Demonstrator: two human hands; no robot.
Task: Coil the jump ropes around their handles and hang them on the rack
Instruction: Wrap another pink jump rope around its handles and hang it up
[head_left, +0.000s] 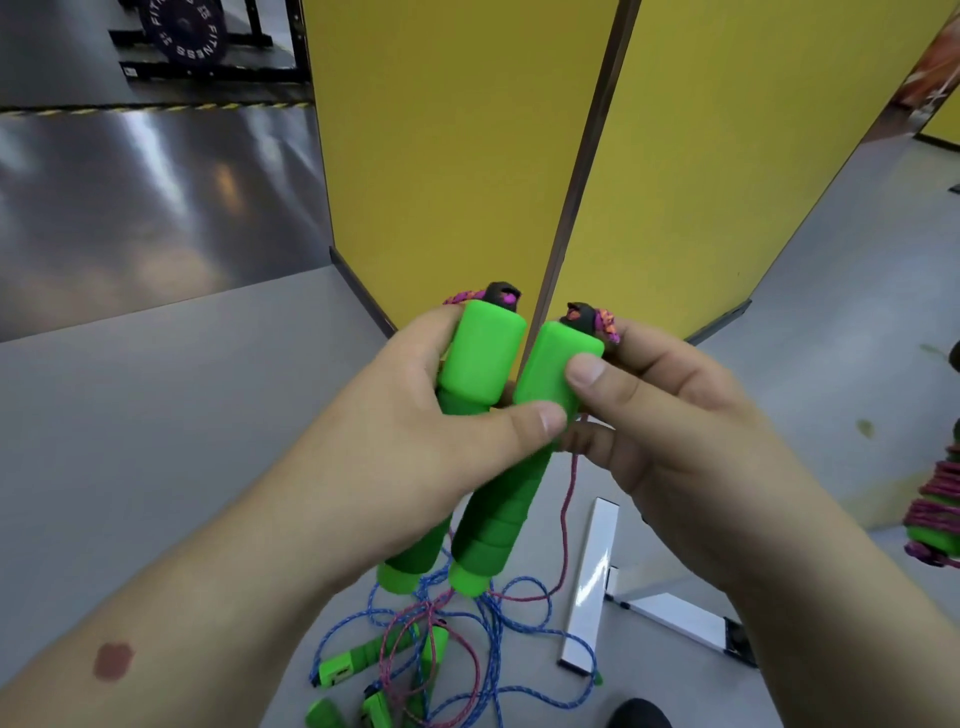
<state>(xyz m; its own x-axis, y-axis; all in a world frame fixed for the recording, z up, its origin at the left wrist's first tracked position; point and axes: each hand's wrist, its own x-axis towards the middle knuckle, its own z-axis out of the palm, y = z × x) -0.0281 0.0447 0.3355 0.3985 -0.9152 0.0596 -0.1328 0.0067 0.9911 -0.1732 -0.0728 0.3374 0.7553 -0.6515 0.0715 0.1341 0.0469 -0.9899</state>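
From the head camera, both forearms reach forward and the hands meet at chest height in front of a yellow partition (467, 156). The left hand (441, 415) wraps its fingers around one green jump-rope handle (478, 358), thumb stretched across to press the second handle (550, 369) beside it. The right hand (670, 415) pinches that second handle near its top, thumb on the front face and fingers curled behind. Both handles stand tilted, black caps up, side by side and touching lower down. A pink cord (569, 499) hangs from them to the grey floor (156, 415), where blue and pink ropes (467, 654) lie tangled with more green handles. A coiled rope (935, 509) hangs at the right edge. A white rack foot (592, 582) rests on the floor nearby.
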